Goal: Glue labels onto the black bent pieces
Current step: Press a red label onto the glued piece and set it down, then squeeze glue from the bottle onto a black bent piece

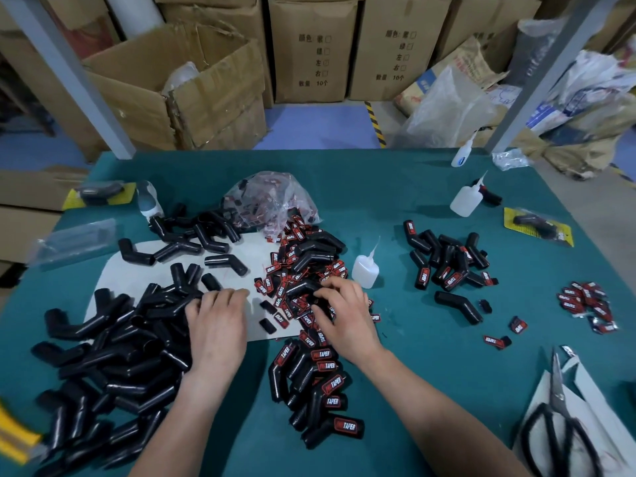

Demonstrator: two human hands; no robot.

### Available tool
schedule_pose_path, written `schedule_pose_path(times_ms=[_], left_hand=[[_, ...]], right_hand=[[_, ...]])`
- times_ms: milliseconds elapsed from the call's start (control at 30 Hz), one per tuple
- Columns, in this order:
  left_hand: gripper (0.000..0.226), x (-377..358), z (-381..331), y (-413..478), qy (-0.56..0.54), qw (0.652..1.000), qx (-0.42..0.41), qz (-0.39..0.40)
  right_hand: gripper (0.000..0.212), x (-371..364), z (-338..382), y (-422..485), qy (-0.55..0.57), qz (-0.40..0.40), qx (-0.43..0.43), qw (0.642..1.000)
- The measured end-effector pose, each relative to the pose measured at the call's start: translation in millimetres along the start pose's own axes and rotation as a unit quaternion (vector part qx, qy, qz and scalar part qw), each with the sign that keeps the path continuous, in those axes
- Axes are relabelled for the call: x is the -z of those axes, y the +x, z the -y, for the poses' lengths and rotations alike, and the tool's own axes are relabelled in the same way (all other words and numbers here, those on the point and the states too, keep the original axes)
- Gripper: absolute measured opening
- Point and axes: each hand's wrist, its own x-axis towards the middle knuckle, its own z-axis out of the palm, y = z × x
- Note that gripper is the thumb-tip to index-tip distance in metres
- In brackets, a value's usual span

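A big heap of plain black bent pieces [113,356] covers the left of the green table [395,339]. Red-and-black "TAPER" labels [275,287] lie scattered over a white sheet [254,256] in the middle. Bent pieces with labels on them [320,390] are piled just below. My left hand [216,325] rests on the heap's right edge with its fingers stretched out. My right hand [344,315] lies on the label pile with curled fingers over a black piece; what it holds is hidden. A small glue bottle [365,268] stands just beyond my right hand.
A clear bag of labels [272,197] sits behind the pile. More labelled pieces [447,259] and a small label pile [585,304] lie to the right. Two more squeeze bottles [466,199] [461,156] stand at the back right. Scissors [557,425] lie at the near right. Cardboard boxes [309,53] stand beyond the table.
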Motion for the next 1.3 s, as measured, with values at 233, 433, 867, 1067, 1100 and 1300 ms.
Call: schedule_pose_path(times_ms=[233,433,867,1067,1100,1300], left_hand=[[0.018,7.4,-40.1,-12.3,-0.559,0.816,0.146,0.007],[0.024,-3.5,-49.2,-10.0,-0.743,0.636,0.207,0.003],[0.024,-9.5,-55.1,-13.3,-0.777,0.592,0.206,-0.052],[0.038,-17.0,-51.6,-18.4,-0.675,0.718,0.169,-0.014],[0.049,-17.5,-49.1,-19.6,-0.623,0.768,0.147,0.017],[0.054,-14.8,-42.3,-24.0,-0.286,0.952,-0.024,0.105]], right_hand=[[0.027,0.7,-2.1,7.1,0.008,-0.014,-0.008,1.000],[0.017,-0.4,3.3,24.4,0.078,-0.046,-0.007,0.996],[0.037,13.3,21.8,30.0,0.316,0.002,-0.157,0.936],[0.023,18.5,29.5,6.2,0.497,0.086,-0.207,0.838],[0.021,16.3,26.0,5.3,0.506,0.065,-0.225,0.830],[0.022,15.2,12.2,6.7,0.487,0.014,-0.262,0.833]])
